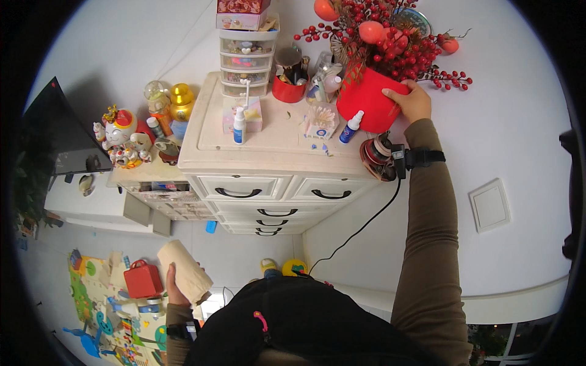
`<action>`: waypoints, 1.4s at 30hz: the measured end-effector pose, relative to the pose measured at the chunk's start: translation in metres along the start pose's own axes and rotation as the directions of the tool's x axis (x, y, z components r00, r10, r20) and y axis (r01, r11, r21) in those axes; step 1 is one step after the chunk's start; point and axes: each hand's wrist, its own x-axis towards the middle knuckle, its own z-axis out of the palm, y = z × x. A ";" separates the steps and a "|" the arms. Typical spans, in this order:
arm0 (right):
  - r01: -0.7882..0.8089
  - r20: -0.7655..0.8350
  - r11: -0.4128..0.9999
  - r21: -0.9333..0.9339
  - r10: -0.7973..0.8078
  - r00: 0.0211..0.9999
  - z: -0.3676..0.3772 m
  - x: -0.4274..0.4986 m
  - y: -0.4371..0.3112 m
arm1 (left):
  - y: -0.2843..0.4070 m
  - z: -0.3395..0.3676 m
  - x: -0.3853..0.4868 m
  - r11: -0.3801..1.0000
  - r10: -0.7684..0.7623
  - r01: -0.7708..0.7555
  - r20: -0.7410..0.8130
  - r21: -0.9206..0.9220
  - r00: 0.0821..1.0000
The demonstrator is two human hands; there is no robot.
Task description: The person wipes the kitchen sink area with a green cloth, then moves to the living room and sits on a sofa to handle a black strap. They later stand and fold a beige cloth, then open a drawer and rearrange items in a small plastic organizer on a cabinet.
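Note:
My right hand (415, 103) grips the side of a red flower pot (366, 101), the thumb on its front and the fingers partly hidden behind. The pot leans at the right end of a white chest of drawers (274, 158). Artificial red berry stems (389, 41) with orange fruits fill it. Close by stand a small blue spray bottle (351, 127), a box of cotton swabs (322, 121) and a dark reddish-brown ornament (377, 155) at the edge. Low on the left, my left hand (176, 288) holds a roll of tan paper towel (184, 270).
Farther left on the chest are a white spray bottle (239, 127), a stack of small clear drawers (246, 64) and a red round holder (290, 90). Lucky cat figurines (122, 132) crowd a lower cabinet. Toys and a red case (143, 279) lie on a floor mat.

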 end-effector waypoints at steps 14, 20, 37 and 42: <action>-0.037 -0.076 0.999 -0.015 0.036 0.996 0.027 -0.037 0.011 | -0.001 0.004 0.003 1.000 0.001 -0.001 -0.003 0.020 1.000; -0.142 -0.091 0.989 0.039 0.145 0.985 0.030 -0.051 0.008 | -0.003 0.013 0.010 1.000 -0.026 0.026 0.026 0.009 0.999; -0.011 -0.050 0.997 -0.074 0.008 0.999 0.041 -0.055 0.013 | -0.010 0.017 0.008 0.999 -0.018 0.018 0.021 0.033 1.000; 0.017 -0.021 0.997 0.069 -0.016 1.000 0.024 -0.068 0.003 | -0.004 0.026 0.002 0.999 -0.013 0.014 -0.022 0.050 1.000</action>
